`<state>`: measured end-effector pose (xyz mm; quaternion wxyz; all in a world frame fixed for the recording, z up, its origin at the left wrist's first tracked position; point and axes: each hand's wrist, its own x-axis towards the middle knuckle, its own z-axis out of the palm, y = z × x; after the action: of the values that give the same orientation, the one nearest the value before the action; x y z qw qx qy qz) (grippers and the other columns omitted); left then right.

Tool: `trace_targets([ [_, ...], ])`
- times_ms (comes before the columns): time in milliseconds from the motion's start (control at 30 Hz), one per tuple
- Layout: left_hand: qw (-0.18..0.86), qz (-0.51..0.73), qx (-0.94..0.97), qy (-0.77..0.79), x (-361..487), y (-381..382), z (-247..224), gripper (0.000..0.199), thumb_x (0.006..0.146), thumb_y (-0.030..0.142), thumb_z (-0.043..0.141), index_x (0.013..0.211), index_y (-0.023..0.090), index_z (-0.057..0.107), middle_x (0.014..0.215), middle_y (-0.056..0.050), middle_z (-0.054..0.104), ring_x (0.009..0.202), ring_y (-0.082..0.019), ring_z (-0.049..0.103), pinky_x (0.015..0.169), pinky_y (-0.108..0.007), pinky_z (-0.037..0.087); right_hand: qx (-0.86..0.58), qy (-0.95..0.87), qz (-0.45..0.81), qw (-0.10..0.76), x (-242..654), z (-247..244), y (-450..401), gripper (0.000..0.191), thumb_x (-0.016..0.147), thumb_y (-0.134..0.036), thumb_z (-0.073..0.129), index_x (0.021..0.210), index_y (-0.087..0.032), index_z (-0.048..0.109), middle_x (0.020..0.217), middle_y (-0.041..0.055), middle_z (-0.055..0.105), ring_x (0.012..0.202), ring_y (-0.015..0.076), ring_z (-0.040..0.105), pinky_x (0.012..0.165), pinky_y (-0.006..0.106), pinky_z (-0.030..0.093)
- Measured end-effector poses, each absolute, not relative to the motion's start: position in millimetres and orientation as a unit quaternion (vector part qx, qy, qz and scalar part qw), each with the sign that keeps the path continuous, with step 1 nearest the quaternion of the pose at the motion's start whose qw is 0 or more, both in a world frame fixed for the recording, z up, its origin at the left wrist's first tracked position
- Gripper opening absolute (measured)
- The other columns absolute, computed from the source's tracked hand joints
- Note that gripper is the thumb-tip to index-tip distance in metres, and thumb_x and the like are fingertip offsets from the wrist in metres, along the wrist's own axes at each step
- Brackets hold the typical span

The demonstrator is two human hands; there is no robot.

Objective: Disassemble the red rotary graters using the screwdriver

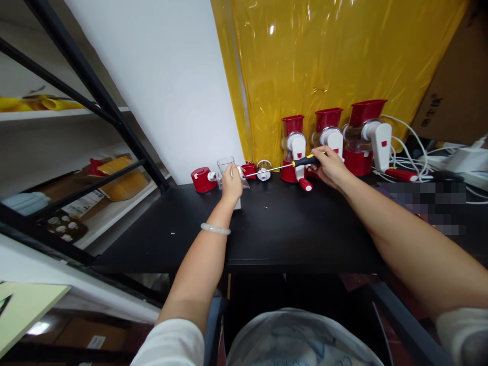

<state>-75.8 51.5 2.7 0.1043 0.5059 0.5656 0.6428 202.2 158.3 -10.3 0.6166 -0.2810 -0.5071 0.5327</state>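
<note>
My right hand point(327, 165) is closed round the black and yellow handle of a screwdriver point(303, 160). Its long shaft points left, with the tip close to my left hand point(232, 180). My left hand is closed on a clear plastic part point(225, 162) and a white piece, partly hidden by the fingers. Left of it on the black table point(282, 229) sits a red base point(203, 179) with a white fitting. Behind the shaft lie a red part point(249, 170) and a round white-and-metal drum point(264, 170).
Three red and white crank graters point(293, 147) stand along the back, before a yellow plastic curtain point(305, 61). White cables point(415, 137) and a power adapter point(467, 157) lie at the right. A black-framed shelf point(114, 117) rises at the left.
</note>
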Motion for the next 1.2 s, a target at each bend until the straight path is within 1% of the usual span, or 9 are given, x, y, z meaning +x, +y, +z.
trace_targets([
  [300, 0.099, 0.648, 0.511, 0.555, -75, 51, 4, 0.036, 0.103, 0.043, 0.044, 0.079, 0.020, 0.057, 0.058, 0.003, 0.049, 0.042, -0.010, 0.048, 0.039, -0.021, 0.045, -0.256, -0.490, 0.572, 0.606, 205, -5, 149, 0.022, 0.067, -0.024, 0.072, 0.080, -0.025, 0.055, 0.074, -0.0035, 0.054, 0.063, 0.0124, 0.052, 0.057, 0.026, 0.050],
  [533, 0.102, 0.642, 0.513, 0.560, -74, 52, 2, 0.039, 0.103, 0.049, 0.045, 0.080, 0.020, 0.058, 0.059, 0.004, 0.047, 0.042, -0.010, 0.047, 0.041, -0.023, 0.045, -0.244, -0.484, 0.581, 0.607, 209, -4, 148, 0.024, 0.057, -0.020, 0.066, 0.079, -0.025, 0.058, 0.080, -0.0014, 0.054, 0.072, 0.0150, 0.053, 0.057, 0.026, 0.049],
  [733, 0.106, 0.646, 0.515, 0.554, -72, 49, 5, 0.037, 0.104, 0.042, 0.042, 0.079, 0.020, 0.057, 0.059, 0.003, 0.047, 0.042, -0.010, 0.047, 0.040, -0.022, 0.045, -0.227, -0.483, 0.592, 0.604, 210, -3, 145, 0.026, 0.055, -0.019, 0.066, 0.079, -0.025, 0.060, 0.080, -0.0018, 0.056, 0.071, 0.0144, 0.054, 0.055, 0.025, 0.050],
  [800, 0.106, 0.647, 0.514, 0.552, -72, 49, 6, 0.037, 0.104, 0.043, 0.042, 0.079, 0.020, 0.057, 0.059, 0.003, 0.047, 0.042, -0.010, 0.047, 0.039, -0.022, 0.044, -0.225, -0.482, 0.587, 0.610, 209, -4, 145, 0.024, 0.057, -0.021, 0.069, 0.078, -0.025, 0.060, 0.080, -0.0021, 0.058, 0.070, 0.0139, 0.056, 0.054, 0.025, 0.050],
  [867, 0.107, 0.648, 0.512, 0.553, -72, 49, 7, 0.039, 0.104, 0.046, 0.043, 0.079, 0.020, 0.056, 0.058, 0.003, 0.047, 0.041, -0.009, 0.046, 0.039, -0.022, 0.044, -0.234, -0.481, 0.574, 0.620, 207, -5, 148, 0.021, 0.065, -0.032, 0.074, 0.077, -0.024, 0.059, 0.076, -0.0021, 0.058, 0.064, 0.0135, 0.056, 0.052, 0.026, 0.050],
  [967, 0.107, 0.651, 0.509, 0.554, -73, 49, 7, 0.040, 0.103, 0.050, 0.043, 0.079, 0.020, 0.055, 0.057, 0.004, 0.047, 0.040, -0.009, 0.046, 0.040, -0.023, 0.045, -0.266, -0.503, 0.549, 0.613, 206, -8, 155, 0.040, 0.079, -0.061, 0.070, 0.076, -0.025, 0.053, 0.062, -0.0030, 0.051, 0.051, 0.0142, 0.053, 0.048, 0.029, 0.048],
  [1033, 0.102, 0.653, 0.509, 0.551, -74, 49, 7, 0.041, 0.103, 0.052, 0.044, 0.080, 0.020, 0.055, 0.057, 0.004, 0.047, 0.040, -0.009, 0.046, 0.040, -0.023, 0.046, -0.279, -0.536, 0.525, 0.599, 205, -11, 157, 0.049, 0.080, -0.072, 0.068, 0.077, -0.026, 0.050, 0.052, -0.0056, 0.044, 0.043, 0.0137, 0.047, 0.046, 0.030, 0.046],
  [1100, 0.096, 0.655, 0.512, 0.548, -75, 49, 7, 0.042, 0.103, 0.054, 0.044, 0.079, 0.021, 0.055, 0.058, 0.003, 0.048, 0.040, -0.009, 0.046, 0.040, -0.023, 0.045, -0.278, -0.562, 0.507, 0.592, 206, -14, 158, 0.048, 0.080, -0.071, 0.071, 0.078, -0.027, 0.051, 0.046, -0.0083, 0.038, 0.037, 0.0123, 0.038, 0.046, 0.030, 0.044],
  [1200, 0.093, 0.653, 0.514, 0.549, -77, 50, 5, 0.042, 0.102, 0.054, 0.044, 0.080, 0.020, 0.056, 0.058, 0.004, 0.048, 0.040, -0.009, 0.046, 0.039, -0.022, 0.044, -0.281, -0.561, 0.512, 0.587, 206, -13, 156, 0.036, 0.082, -0.056, 0.074, 0.079, -0.027, 0.053, 0.045, -0.0078, 0.040, 0.037, 0.0109, 0.034, 0.044, 0.029, 0.042],
])
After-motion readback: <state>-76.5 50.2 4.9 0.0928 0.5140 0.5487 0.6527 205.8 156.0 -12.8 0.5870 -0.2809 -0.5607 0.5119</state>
